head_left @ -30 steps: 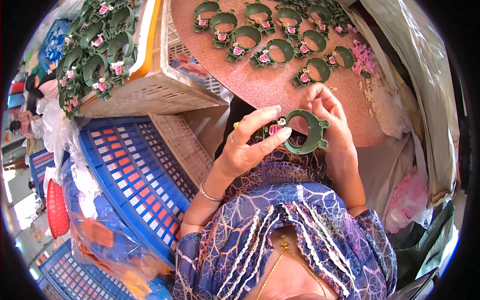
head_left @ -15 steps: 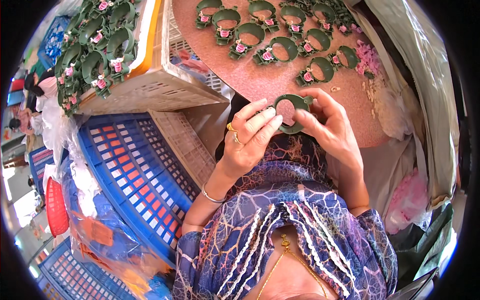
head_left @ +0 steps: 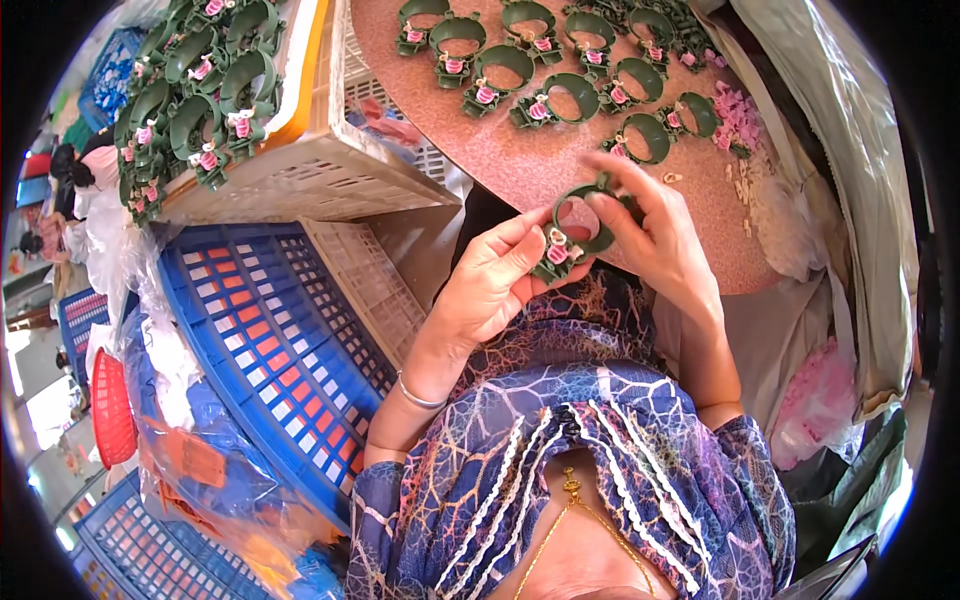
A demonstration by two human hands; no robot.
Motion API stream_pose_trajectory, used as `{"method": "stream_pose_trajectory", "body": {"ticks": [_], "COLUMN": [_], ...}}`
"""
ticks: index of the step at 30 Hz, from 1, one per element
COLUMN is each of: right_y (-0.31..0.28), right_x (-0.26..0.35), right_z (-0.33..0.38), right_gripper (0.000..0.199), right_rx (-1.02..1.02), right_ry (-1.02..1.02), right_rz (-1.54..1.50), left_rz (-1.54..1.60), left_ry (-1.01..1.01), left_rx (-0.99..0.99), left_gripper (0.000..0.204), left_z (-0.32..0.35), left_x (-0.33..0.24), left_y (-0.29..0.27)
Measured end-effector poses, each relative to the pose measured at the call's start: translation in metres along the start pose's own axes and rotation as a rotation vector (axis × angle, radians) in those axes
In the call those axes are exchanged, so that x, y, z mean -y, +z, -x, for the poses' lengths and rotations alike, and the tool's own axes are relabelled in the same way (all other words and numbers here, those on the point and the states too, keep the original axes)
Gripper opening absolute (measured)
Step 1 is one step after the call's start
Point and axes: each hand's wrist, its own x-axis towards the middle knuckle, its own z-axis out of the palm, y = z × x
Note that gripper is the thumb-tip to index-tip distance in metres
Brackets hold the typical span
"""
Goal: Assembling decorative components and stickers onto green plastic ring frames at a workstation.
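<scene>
Between my hands, over the near edge of the round table, is a dark green plastic ring ornament (head_left: 598,243) with a pink rose and a small cream piece on its lower left side. My left hand (head_left: 492,275) grips it by the rose end, its fingers closed, some hidden beneath. At the ring's upper right, my right hand (head_left: 655,225) has its thumb on the rim; its index finger is lifted and blurred, and the other fingers are partly hidden behind the ring. Several similar green ring ornaments (head_left: 571,98) with pink roses stand on the table beyond.
The speckled pink table (head_left: 450,130) also bears pink flower pieces (head_left: 738,118) and small cream pieces (head_left: 742,190) at the right. To my left, a white crate (head_left: 330,170) holds more ring ornaments (head_left: 195,130) on top. A large blue basket (head_left: 270,340) leans below it, beside plastic bags (head_left: 215,450).
The ring has turned, so its pink rose now shows at the lower left. My left fingers have shifted from over the ring to its rose end; my right index finger has lifted.
</scene>
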Motion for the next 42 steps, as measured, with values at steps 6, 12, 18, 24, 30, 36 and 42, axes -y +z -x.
{"method": "stream_pose_trajectory", "body": {"ticks": [6, 12, 18, 24, 30, 36, 42], "right_y": [0.008, 0.028, 0.032, 0.039, 0.006, 0.013, 0.017], "right_x": [0.022, 0.026, 0.031, 0.02, 0.014, -0.003, -0.012], "right_z": [0.013, 0.017, 0.018, 0.022, 0.014, 0.009, 0.009], "right_gripper": [0.035, 0.026, 0.017, 0.018, 0.031, 0.029, 0.03], "right_rx": [-0.124, -0.11, -0.139, -0.213, -0.292, -0.051, -0.173], "right_ry": [-0.065, -0.084, 0.136, -0.191, -0.022, 0.398, 0.33], "right_rz": [0.061, 0.048, -0.117, 0.098, 0.066, -0.407, -0.233], "left_rz": [0.075, 0.07, -0.206, -0.16, 0.084, -0.453, -1.812], "left_ry": [0.243, 0.291, 0.511, 0.53, 0.377, 0.281, 1.091], "left_rx": [-0.047, -0.082, -0.108, -0.122, -0.084, -0.305, -0.27], "left_gripper": [0.04, 0.041, 0.042, 0.038, 0.042, 0.043, 0.08], "left_z": [-0.012, -0.012, -0.012, -0.01, -0.009, -0.007, -0.008], "left_x": [0.021, 0.03, 0.039, 0.035, 0.022, 0.022, 0.02], "left_y": [-0.016, -0.014, -0.009, -0.003, 0.003, 0.009, 0.009]}}
